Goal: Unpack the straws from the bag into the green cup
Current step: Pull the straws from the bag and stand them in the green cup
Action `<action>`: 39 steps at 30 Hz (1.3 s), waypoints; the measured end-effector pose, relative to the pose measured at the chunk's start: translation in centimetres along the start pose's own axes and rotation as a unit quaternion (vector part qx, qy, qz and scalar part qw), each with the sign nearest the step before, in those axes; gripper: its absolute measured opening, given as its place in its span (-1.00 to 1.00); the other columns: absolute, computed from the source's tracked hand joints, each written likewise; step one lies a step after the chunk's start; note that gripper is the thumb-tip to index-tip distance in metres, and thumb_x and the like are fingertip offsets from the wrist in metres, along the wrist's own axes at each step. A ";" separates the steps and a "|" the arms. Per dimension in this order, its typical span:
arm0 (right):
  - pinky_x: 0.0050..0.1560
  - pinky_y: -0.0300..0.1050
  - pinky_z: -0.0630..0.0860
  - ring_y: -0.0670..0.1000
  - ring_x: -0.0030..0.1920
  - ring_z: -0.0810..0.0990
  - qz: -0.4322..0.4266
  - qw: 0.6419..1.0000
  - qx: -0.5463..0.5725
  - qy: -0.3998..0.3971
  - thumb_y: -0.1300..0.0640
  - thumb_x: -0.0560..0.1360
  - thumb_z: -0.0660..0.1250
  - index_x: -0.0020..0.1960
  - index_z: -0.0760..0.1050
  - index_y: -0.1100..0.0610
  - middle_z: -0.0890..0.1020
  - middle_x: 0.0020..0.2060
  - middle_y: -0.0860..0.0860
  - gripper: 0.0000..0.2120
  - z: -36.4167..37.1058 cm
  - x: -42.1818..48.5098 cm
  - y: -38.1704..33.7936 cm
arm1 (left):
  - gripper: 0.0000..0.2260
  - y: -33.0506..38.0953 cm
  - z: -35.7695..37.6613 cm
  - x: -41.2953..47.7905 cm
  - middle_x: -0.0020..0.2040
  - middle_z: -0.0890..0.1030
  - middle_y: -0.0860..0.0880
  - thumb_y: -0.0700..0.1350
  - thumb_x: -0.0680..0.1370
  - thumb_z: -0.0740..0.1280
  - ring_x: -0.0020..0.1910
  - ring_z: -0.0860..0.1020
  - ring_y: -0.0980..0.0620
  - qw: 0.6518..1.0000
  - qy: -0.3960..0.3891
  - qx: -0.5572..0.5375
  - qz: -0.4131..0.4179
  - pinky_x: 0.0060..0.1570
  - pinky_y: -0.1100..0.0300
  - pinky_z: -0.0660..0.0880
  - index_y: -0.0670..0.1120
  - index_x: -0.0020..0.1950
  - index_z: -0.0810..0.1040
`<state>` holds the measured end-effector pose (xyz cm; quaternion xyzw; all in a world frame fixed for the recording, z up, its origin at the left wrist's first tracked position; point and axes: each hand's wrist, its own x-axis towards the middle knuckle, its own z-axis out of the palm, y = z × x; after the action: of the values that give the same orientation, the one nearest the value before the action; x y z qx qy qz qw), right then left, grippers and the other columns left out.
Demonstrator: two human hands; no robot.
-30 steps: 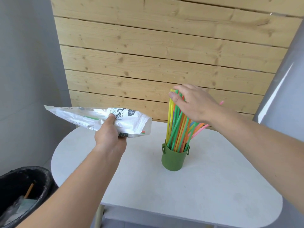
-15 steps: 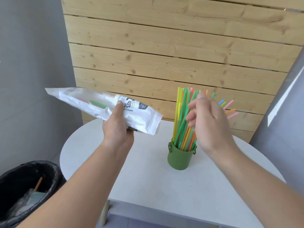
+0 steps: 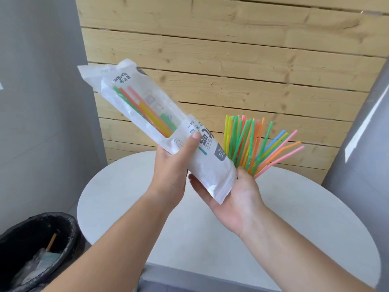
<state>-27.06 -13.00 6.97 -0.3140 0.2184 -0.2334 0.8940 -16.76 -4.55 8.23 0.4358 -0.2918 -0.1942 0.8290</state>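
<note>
My left hand [image 3: 171, 165] grips the middle of a white plastic straw bag [image 3: 147, 114], tilted with its far end up and to the left. A few green, red, pink and yellow straws [image 3: 145, 110] show through the bag's clear window. My right hand [image 3: 233, 197] lies palm up under the bag's lower end, touching it with fingers apart. Behind that hand a fan of several coloured straws [image 3: 252, 144] stands up. The green cup is hidden behind the bag and my right hand.
A round white table [image 3: 305, 218] sits below my hands, against a wooden plank wall [image 3: 231, 60]. A black bin [image 3: 35, 249] with a bag liner and some rubbish stands on the floor at the lower left. A grey wall panel [image 3: 362, 144] rises at the right.
My right hand left the straws in the cup and came under the bag's lower end, palm up. My left hand tilted the bag steeper and brought it toward the middle.
</note>
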 end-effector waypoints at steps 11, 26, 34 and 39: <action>0.38 0.16 0.45 0.18 0.17 0.67 0.008 0.999 -0.033 0.015 0.05 0.68 0.03 0.26 0.64 0.13 0.72 0.14 0.15 -0.57 -1.4 -0.4 0.4 | -0.66 0.5 -0.1 -0.3 0.10 0.73 -0.20 -0.19 0.57 0.43 0.07 0.73 -0.20 0.996 -0.082 0.006 -0.042 0.00 -0.05 0.68 -0.27 0.32 0.59; -0.04 0.11 0.68 0.20 -0.20 0.73 0.061 0.997 -0.020 0.049 -0.01 0.66 0.15 0.17 0.66 0.18 0.75 0.03 0.18 -0.62 -1.0 -0.8 1.4 | -0.67 0.9 -0.5 -0.1 0.05 0.74 -0.17 -0.23 0.51 0.45 0.02 0.74 -0.14 0.991 -0.107 -0.018 -0.074 0.01 -0.01 0.68 -0.21 0.28 0.62; -0.37 -0.08 0.61 0.11 -0.35 0.68 0.095 0.985 -0.125 0.071 -0.06 0.65 0.16 0.20 0.62 0.21 0.71 -0.17 0.16 -0.59 -1.0 -0.9 1.4 | -0.65 1.5 -1.3 0.5 0.11 0.74 -0.17 -0.24 0.52 0.45 0.08 0.73 -0.16 0.992 -0.109 -0.007 -0.062 0.03 0.02 0.66 -0.17 0.32 0.61; -0.38 -0.10 0.62 0.09 -0.36 0.71 0.055 0.990 -0.106 0.075 -0.02 0.66 0.16 0.14 0.63 0.16 0.75 -0.21 0.13 -0.65 -1.1 -0.6 0.9 | -0.68 1.7 -1.7 0.7 0.18 0.74 -0.18 -0.23 0.56 0.43 0.14 0.73 -0.17 0.989 -0.128 0.012 -0.078 0.05 0.06 0.66 -0.15 0.32 0.62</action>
<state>-27.90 -12.50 5.75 -0.3758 0.3253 -0.1825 0.8483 -15.07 -3.02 9.08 0.4387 -0.3633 -0.3089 0.7617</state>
